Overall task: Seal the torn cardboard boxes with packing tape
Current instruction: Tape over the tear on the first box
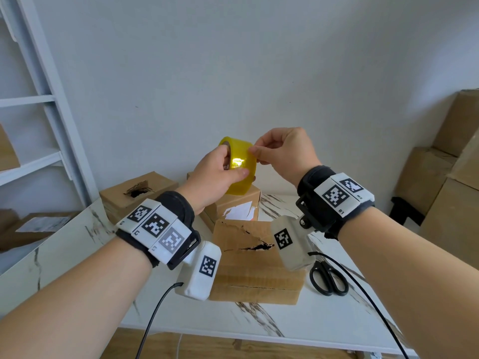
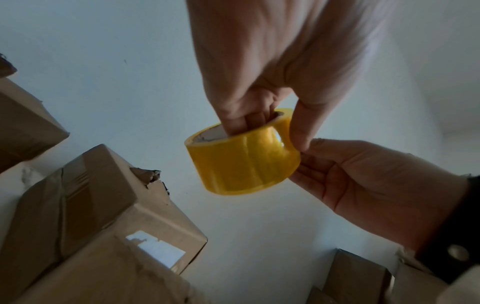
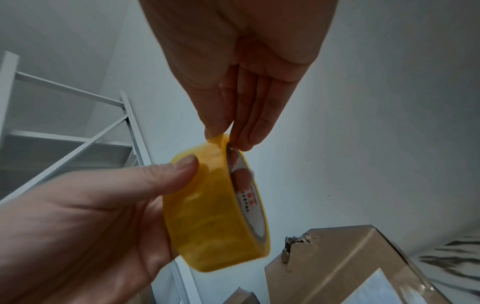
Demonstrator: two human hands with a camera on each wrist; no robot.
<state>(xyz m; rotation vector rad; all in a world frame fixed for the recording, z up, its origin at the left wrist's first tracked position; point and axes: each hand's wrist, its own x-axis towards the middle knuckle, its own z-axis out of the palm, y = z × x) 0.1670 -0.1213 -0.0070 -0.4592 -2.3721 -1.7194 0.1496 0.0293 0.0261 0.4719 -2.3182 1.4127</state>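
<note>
A yellow packing tape roll (image 1: 239,169) is held up in the air above the boxes. My left hand (image 1: 223,168) grips it, with fingers (image 2: 246,121) pushed into the core and the thumb (image 3: 185,164) on the outer face. My right hand (image 1: 255,150) pinches the outer layer at the roll's top rim (image 3: 221,138) between thumb and fingers. Below lies a flat cardboard box (image 1: 254,268) with a jagged tear across its top. Behind it stand a box with a torn white label (image 1: 233,207) and a box with a ragged hole (image 1: 137,190).
Black scissors (image 1: 328,278) lie on the marble table (image 1: 311,322) to the right of the near box. White shelving (image 1: 39,99) stands at the left. More cardboard boxes (image 1: 445,164) are stacked at the right, against the white wall.
</note>
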